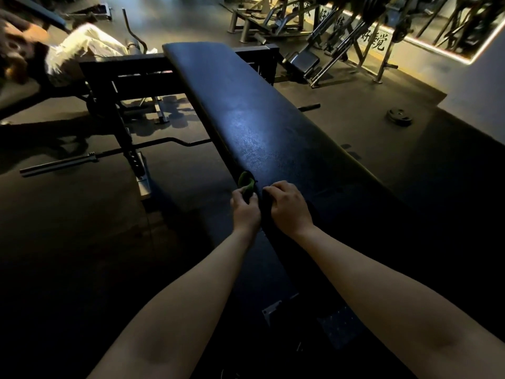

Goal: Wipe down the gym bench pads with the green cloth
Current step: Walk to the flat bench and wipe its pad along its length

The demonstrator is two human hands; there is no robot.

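Long, narrow bench pad in black, grain-textured vinyl, flat-topped with rounded edges, stretching away from the camera on a dark, square-tubed steel frame. Soft sheen on the middle of the pad, near end lost in shadow.

Small green cloth, crumpled into a soft wad, draped over the pad's left edge just ahead of both hands. Left hand clenched around the cloth's near end, fingers curled, knuckles up, hard against the side of the pad. Right hand just beside it on top of the pad, fingers bent under and fingertips down on the vinyl. Seemingly gripping nothing, though impossible to tell in the gloom with the palm hidden. Bare forearms reaching in from the bottom edge, cut off near the elbows.

On the dull rubber floor to the left, a thin metal barbell with a wavy shaft, partly hidden behind the frame's upright. To the right, well apart from the bench, a round dark weight plate lying flat.

Far left, a person in pale clothing stretched out on another bench, cropped by the picture's edge. Top right, a tangle of angled steel machines before a lit wall, too dim and distant to sort out. Pale metal foot plate under the near end, barely readable in the dark.
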